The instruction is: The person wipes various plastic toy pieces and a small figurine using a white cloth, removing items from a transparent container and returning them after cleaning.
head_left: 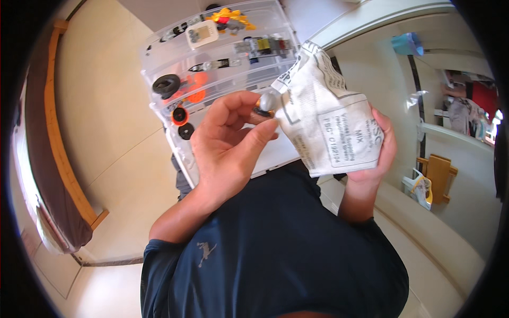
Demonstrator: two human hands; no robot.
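Observation:
My left hand (228, 146) pinches a small grey and orange toy piece (266, 103) between thumb and fingertips, right at the torn mouth of a white printed paper bag (328, 116). My right hand (379, 153) grips that crumpled bag from behind, with fingers wrapped around its right side. Both hands are raised in front of my dark blue shirt (275, 249). Just beyond them lies a clear plastic sorting tray (159, 47) holding a black tyre (166, 84), orange wheel parts (197, 87), yellow pieces (230, 17) and several small grey and black parts.
The tray rests on a white surface (275, 153) partly hidden by my hands. A wooden-edged brown bench or bed (53, 159) runs along the left on a pale floor. At right are a white ledge, a blue container (407, 43) and a small wooden stool (439, 175).

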